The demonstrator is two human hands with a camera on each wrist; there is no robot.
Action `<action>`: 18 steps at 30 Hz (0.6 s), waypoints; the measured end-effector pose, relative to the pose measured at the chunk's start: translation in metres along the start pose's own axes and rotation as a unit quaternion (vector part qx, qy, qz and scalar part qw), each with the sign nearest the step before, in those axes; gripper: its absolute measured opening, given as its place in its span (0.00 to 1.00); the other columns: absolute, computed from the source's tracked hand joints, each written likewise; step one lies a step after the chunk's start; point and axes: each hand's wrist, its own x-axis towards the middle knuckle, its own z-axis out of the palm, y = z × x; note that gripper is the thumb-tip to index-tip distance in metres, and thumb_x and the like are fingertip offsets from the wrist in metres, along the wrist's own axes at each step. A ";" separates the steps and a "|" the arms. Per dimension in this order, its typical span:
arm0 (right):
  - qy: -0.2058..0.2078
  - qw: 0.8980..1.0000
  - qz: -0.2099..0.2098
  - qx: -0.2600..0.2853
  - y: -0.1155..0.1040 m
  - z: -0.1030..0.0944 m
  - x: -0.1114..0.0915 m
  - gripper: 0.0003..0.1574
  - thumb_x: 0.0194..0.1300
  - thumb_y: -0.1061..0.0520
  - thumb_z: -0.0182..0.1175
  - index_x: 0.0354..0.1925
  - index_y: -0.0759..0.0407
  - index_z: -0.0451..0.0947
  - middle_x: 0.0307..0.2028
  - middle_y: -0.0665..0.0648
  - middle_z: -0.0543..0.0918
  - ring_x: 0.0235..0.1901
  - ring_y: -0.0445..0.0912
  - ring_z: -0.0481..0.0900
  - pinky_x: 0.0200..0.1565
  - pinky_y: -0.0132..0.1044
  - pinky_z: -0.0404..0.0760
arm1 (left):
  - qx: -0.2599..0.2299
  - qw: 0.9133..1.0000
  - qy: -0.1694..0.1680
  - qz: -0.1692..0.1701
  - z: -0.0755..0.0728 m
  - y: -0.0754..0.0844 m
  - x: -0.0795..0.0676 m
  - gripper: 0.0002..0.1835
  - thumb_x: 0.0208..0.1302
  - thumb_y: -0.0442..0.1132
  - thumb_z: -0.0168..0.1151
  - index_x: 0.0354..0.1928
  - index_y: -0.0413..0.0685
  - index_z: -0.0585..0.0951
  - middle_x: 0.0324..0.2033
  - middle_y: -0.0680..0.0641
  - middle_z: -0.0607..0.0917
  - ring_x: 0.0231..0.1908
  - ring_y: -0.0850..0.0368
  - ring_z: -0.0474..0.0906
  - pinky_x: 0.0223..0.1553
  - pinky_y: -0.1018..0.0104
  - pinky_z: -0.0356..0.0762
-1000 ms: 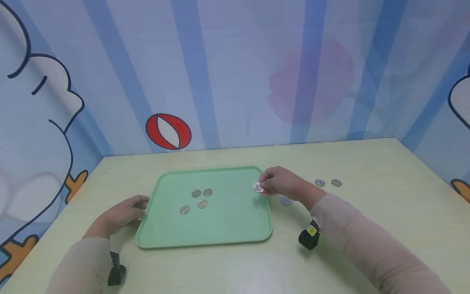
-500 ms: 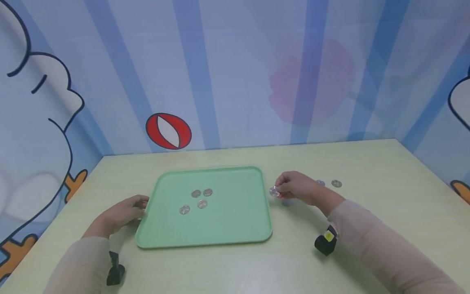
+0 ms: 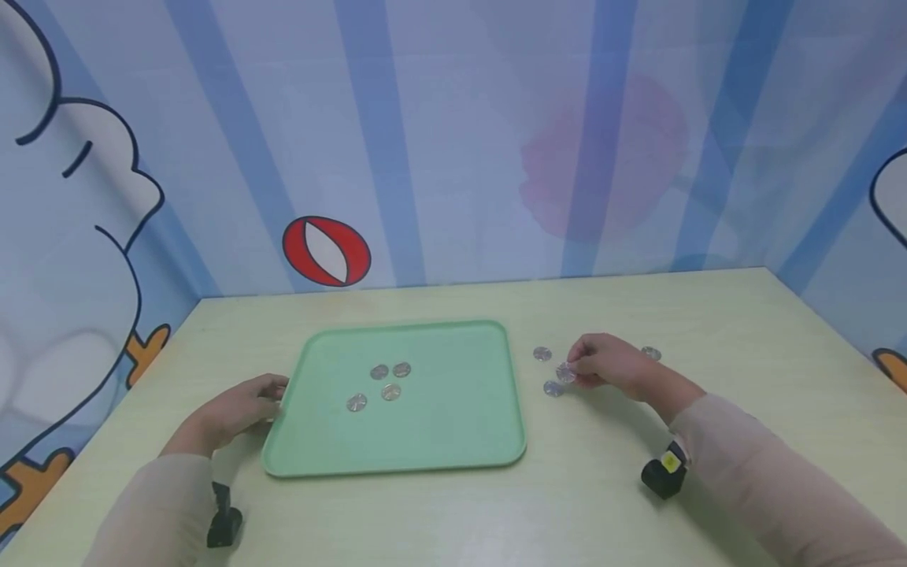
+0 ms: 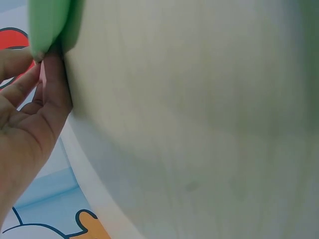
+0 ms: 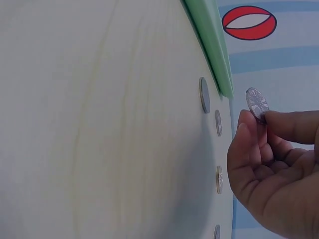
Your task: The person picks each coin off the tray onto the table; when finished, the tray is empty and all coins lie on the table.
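Observation:
My right hand (image 3: 611,364) pinches a silver coin (image 5: 257,104) between thumb and fingers, above the table to the right of the green tray (image 3: 453,441). Close to it, a coin (image 3: 542,353) and another coin (image 3: 553,388) lie on the table by the tray's right edge. Farther right lies a coin (image 3: 650,353) partly covered by the wrist; one more coin (image 5: 219,179) shows only in the right wrist view. My left hand (image 3: 237,411) grips the tray's left rim, its thumb and fingers meeting at the green edge in the left wrist view.
Several coins (image 3: 390,392) lie loosely grouped left of centre on the tray. The pale wooden table (image 3: 453,520) ends at the back against a blue striped printed backdrop (image 3: 468,157). A black wrist camera (image 3: 664,476) hangs below the right sleeve.
My right hand has moved right with the coin, from over the tray's right edge to above the table. A coin beside the tray has come into view. The left hand stays put.

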 end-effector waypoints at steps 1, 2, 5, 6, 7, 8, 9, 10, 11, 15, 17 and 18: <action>0.002 1.000 0.000 -0.005 0.000 -0.001 -0.001 0.07 0.60 0.65 0.46 0.37 0.69 0.67 0.33 0.58 0.72 0.31 0.45 0.72 0.36 0.35 0.76 | 0.000 1.000 0.000 0.000 0.000 0.000 0.000 0.30 0.54 0.30 0.47 0.60 0.33 0.53 0.56 0.31 0.58 0.54 0.37 0.58 0.51 0.45 0.61; 0.003 1.000 -0.001 -0.008 0.001 -0.001 -0.002 0.07 0.60 0.65 0.47 0.36 0.69 0.67 0.32 0.58 0.72 0.30 0.45 0.71 0.35 0.35 0.75 | -0.001 1.000 0.000 0.001 0.000 0.001 -0.001 0.30 0.54 0.30 0.47 0.60 0.33 0.53 0.56 0.31 0.59 0.54 0.37 0.58 0.51 0.45 0.61; -0.003 1.000 -0.017 -0.020 0.005 -0.003 -0.004 0.05 0.59 0.65 0.48 0.33 0.68 0.67 0.29 0.57 0.71 0.28 0.45 0.69 0.32 0.34 0.74 | 0.000 1.000 0.000 0.003 0.000 0.001 -0.001 0.31 0.54 0.30 0.47 0.60 0.33 0.53 0.56 0.31 0.59 0.54 0.37 0.59 0.51 0.45 0.62; -0.006 0.999 -0.022 -0.024 0.006 -0.004 -0.005 0.04 0.58 0.65 0.48 0.32 0.67 0.66 0.28 0.57 0.70 0.26 0.45 0.69 0.30 0.34 0.73 | 0.000 1.000 0.001 0.003 0.000 0.001 -0.001 0.30 0.54 0.30 0.47 0.60 0.33 0.53 0.56 0.31 0.59 0.53 0.38 0.59 0.51 0.45 0.62; -0.010 0.999 -0.034 -0.035 0.008 -0.004 -0.005 0.03 0.57 0.65 0.48 0.31 0.66 0.66 0.26 0.57 0.70 0.25 0.45 0.68 0.28 0.33 0.72 | 0.000 1.000 0.000 0.004 -0.001 0.001 -0.001 0.30 0.53 0.30 0.47 0.60 0.33 0.53 0.56 0.31 0.59 0.53 0.38 0.59 0.51 0.45 0.62; -0.013 0.998 -0.039 -0.044 0.009 -0.004 -0.005 0.03 0.57 0.65 0.49 0.30 0.66 0.66 0.25 0.57 0.70 0.24 0.45 0.67 0.28 0.33 0.72 | 0.000 1.000 0.000 0.004 -0.001 0.001 -0.001 0.30 0.53 0.30 0.47 0.60 0.33 0.53 0.56 0.31 0.60 0.53 0.38 0.60 0.51 0.45 0.62; -0.014 0.998 -0.041 -0.052 0.011 -0.005 -0.005 0.02 0.56 0.65 0.49 0.30 0.65 0.67 0.24 0.57 0.70 0.24 0.45 0.67 0.27 0.33 0.71 | 0.000 1.000 -0.001 0.005 -0.001 0.000 -0.001 0.30 0.53 0.30 0.47 0.60 0.33 0.53 0.56 0.31 0.60 0.53 0.38 0.60 0.51 0.45 0.62; -0.015 0.997 -0.045 -0.064 0.012 -0.005 -0.005 0.02 0.56 0.65 0.50 0.30 0.65 0.67 0.24 0.56 0.70 0.23 0.45 0.67 0.27 0.33 0.71 | 0.000 1.000 -0.001 0.006 -0.001 0.000 0.000 0.30 0.53 0.30 0.47 0.60 0.33 0.53 0.56 0.31 0.60 0.53 0.38 0.60 0.51 0.45 0.62; -0.013 0.997 -0.041 -0.071 0.013 -0.004 -0.005 0.02 0.55 0.65 0.50 0.30 0.65 0.67 0.24 0.56 0.70 0.23 0.45 0.67 0.27 0.33 0.71 | -0.001 1.000 -0.002 0.006 -0.001 0.000 0.000 0.30 0.53 0.30 0.47 0.60 0.33 0.53 0.56 0.31 0.60 0.53 0.38 0.60 0.51 0.45 0.62; 0.002 0.995 -0.032 -0.096 0.016 -0.005 -0.004 0.03 0.54 0.66 0.50 0.31 0.66 0.68 0.27 0.57 0.72 0.25 0.46 0.69 0.28 0.34 0.73 | -0.004 1.000 -0.003 0.002 -0.001 -0.001 0.001 0.30 0.53 0.30 0.47 0.60 0.33 0.53 0.56 0.32 0.59 0.53 0.38 0.60 0.51 0.45 0.62; 0.010 0.994 -0.029 -0.109 0.017 -0.007 -0.004 0.03 0.55 0.66 0.51 0.31 0.66 0.68 0.28 0.57 0.73 0.26 0.46 0.70 0.29 0.34 0.73 | -0.004 1.000 -0.003 0.000 -0.001 -0.002 0.002 0.31 0.54 0.30 0.48 0.60 0.33 0.53 0.56 0.32 0.60 0.53 0.38 0.60 0.51 0.45 0.62; 0.012 0.993 -0.028 -0.114 0.019 -0.008 -0.004 0.04 0.54 0.66 0.51 0.31 0.66 0.68 0.28 0.57 0.73 0.27 0.46 0.70 0.29 0.34 0.73 | -0.003 1.000 -0.002 -0.001 -0.001 -0.002 0.002 0.31 0.54 0.30 0.48 0.60 0.33 0.53 0.56 0.32 0.59 0.53 0.38 0.59 0.51 0.45 0.62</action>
